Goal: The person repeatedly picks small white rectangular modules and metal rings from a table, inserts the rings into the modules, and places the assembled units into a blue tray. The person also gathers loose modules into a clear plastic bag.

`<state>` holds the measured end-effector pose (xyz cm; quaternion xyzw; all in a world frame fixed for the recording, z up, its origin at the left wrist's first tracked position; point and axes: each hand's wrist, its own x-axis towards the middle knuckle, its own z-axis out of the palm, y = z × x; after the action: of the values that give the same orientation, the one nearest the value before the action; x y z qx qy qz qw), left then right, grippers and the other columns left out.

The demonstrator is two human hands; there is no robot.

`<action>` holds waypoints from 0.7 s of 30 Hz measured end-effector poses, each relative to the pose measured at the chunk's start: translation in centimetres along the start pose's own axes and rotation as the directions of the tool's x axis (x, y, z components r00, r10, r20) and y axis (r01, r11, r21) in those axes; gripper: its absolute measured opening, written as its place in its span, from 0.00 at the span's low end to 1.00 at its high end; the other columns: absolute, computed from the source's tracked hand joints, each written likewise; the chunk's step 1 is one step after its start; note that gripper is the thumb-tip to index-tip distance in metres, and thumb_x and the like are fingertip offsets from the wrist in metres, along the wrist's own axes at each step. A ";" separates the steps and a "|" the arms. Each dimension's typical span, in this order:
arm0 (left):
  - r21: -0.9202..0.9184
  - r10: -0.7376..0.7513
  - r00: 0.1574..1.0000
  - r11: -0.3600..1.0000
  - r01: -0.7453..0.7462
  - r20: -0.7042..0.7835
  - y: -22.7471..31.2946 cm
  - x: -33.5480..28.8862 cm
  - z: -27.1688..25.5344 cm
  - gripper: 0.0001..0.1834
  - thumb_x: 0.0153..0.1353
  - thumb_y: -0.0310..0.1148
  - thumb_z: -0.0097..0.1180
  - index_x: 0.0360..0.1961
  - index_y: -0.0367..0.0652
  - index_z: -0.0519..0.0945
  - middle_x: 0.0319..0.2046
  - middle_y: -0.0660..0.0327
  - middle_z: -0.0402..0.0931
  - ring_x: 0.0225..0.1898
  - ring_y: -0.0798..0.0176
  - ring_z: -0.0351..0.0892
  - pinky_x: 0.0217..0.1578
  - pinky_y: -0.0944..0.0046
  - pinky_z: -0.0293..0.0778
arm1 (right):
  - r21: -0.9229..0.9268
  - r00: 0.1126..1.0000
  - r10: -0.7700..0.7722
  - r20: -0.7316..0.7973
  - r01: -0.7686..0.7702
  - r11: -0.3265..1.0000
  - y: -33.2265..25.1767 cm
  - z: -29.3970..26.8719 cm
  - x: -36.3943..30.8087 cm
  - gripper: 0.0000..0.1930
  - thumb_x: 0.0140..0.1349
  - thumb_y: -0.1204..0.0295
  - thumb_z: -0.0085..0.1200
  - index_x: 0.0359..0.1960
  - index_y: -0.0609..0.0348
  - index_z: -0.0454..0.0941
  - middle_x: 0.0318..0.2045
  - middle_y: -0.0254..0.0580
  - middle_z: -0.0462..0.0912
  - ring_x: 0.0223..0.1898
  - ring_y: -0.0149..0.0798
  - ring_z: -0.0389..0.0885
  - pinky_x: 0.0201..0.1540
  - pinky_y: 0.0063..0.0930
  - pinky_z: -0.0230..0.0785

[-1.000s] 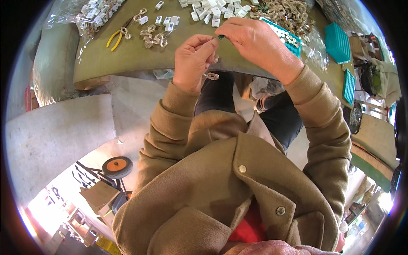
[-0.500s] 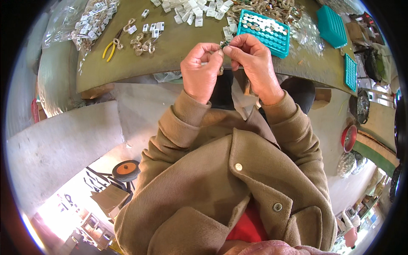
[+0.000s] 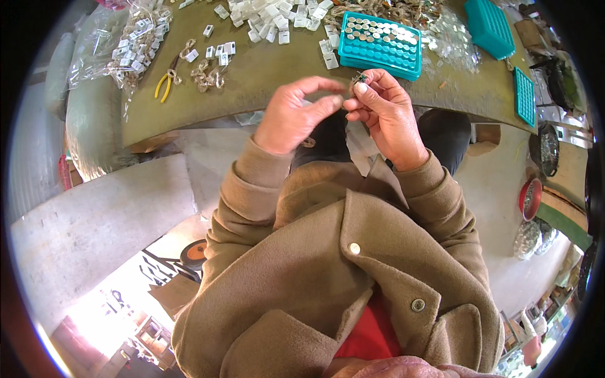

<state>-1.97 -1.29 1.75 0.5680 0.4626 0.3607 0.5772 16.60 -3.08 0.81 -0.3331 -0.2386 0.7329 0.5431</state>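
My right hand pinches a small dark green part, like a tiny circuit board, between thumb and fingertips, above the table's near edge. To its left is my left hand, its thumb and index finger apart and slightly blurred, the tips pointing at the right fingers. A small beige loop, like coiled wire, shows just below my left hand; whether the hidden fingers hold it, I cannot tell. Just beyond my right hand, a teal tray has rows of round wells, with silvery discs in the far rows.
White plastic housings are heaped at the far middle, with several more to the left. Yellow-handled pliers lie beside wire coils. Clear plastic pieces spread right of the tray. Other teal trays stand at the right.
My left hand has drawn away to the left, its thumb and index finger parting from the green part. My right hand keeps the part and turns it slightly upward.
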 end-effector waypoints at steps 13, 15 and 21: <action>0.693 0.190 0.932 0.716 0.084 -0.309 -3.6 7.4 -0.4 0.12 0.55 0.37 0.67 0.30 0.39 0.81 0.25 0.62 0.82 0.24 0.67 0.76 0.30 0.64 0.73 | -0.322 0.999 -0.029 0.039 0.040 0.946 0.3 -0.6 -0.7 0.05 0.66 0.74 0.58 0.36 0.57 0.74 0.25 0.26 0.75 0.24 0.20 0.71 0.26 0.16 0.64; 0.622 0.228 0.931 0.783 -0.002 -0.285 -3.7 7.2 -1.0 0.10 0.56 0.34 0.65 0.30 0.39 0.80 0.26 0.62 0.83 0.23 0.68 0.74 0.28 0.66 0.72 | -0.383 0.999 -0.025 0.022 0.032 0.923 0.3 -0.6 -0.8 0.05 0.66 0.74 0.59 0.36 0.58 0.75 0.26 0.25 0.75 0.24 0.19 0.70 0.26 0.15 0.64; -0.144 -0.141 0.977 0.983 0.118 -0.161 -0.7 3.7 -3.0 0.03 0.64 0.27 0.57 0.38 0.41 0.77 0.29 0.66 0.79 0.21 0.84 0.60 0.17 0.80 0.52 | -0.467 0.977 -0.201 0.074 0.212 0.859 0.5 -0.1 -0.3 0.05 0.64 0.75 0.60 0.36 0.59 0.76 0.26 0.23 0.74 0.27 0.17 0.69 0.28 0.13 0.65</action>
<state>-3.75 3.07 0.81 0.4639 0.5212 0.3996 0.5946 16.42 -3.53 0.41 -0.4193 -0.4501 0.5941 0.5182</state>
